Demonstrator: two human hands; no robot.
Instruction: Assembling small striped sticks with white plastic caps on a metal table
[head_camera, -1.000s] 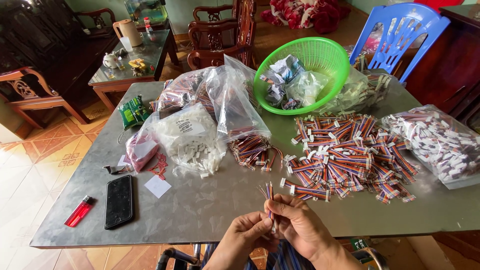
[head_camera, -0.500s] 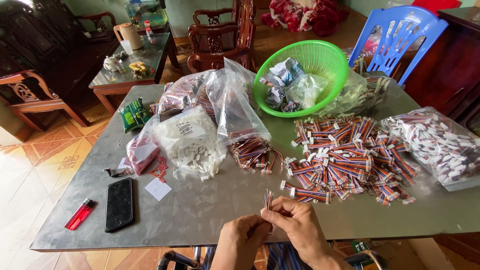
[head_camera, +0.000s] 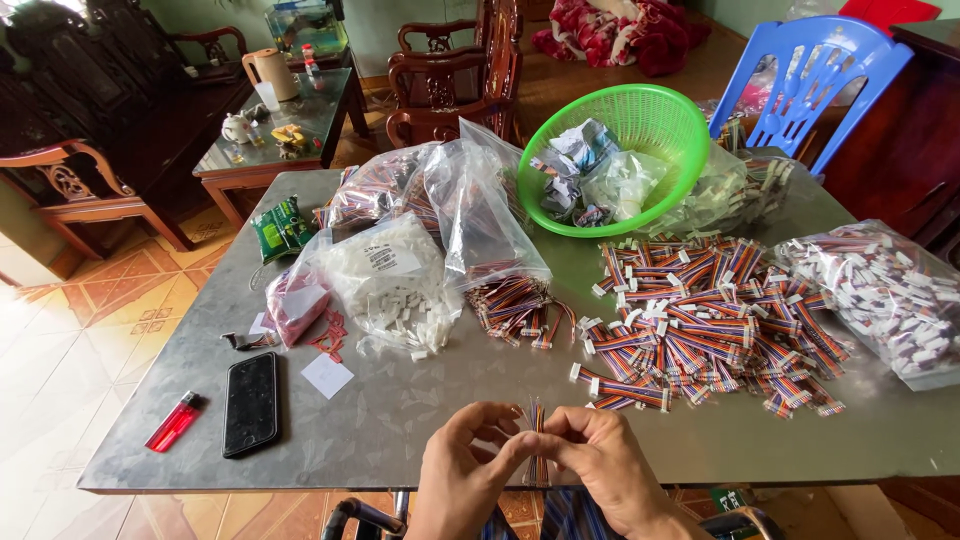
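Observation:
My left hand (head_camera: 470, 465) and my right hand (head_camera: 605, 465) meet at the near edge of the grey metal table (head_camera: 420, 410). Between their fingertips they pinch a short multicoloured ribbon cable (head_camera: 538, 420), held upright. Just beyond, to the right, lies a big pile of finished ribbon cables with white connectors (head_camera: 700, 320). A smaller bunch of bare ribbon cables (head_camera: 515, 305) spills from a clear bag (head_camera: 480, 215). An open bag of white plastic connectors (head_camera: 395, 290) lies left of that bunch.
A green basket (head_camera: 610, 160) of crumpled bags stands at the back, with a blue plastic chair (head_camera: 820, 75) behind. A bag of finished cables (head_camera: 885, 295) sits at the right edge. A black phone (head_camera: 250, 402) and red lighter (head_camera: 174, 422) lie front left.
Both hands have shifted slightly down and closer together, and the ribbon cable now stands upright between the fingertips instead of leaning. Nothing on the table has moved.

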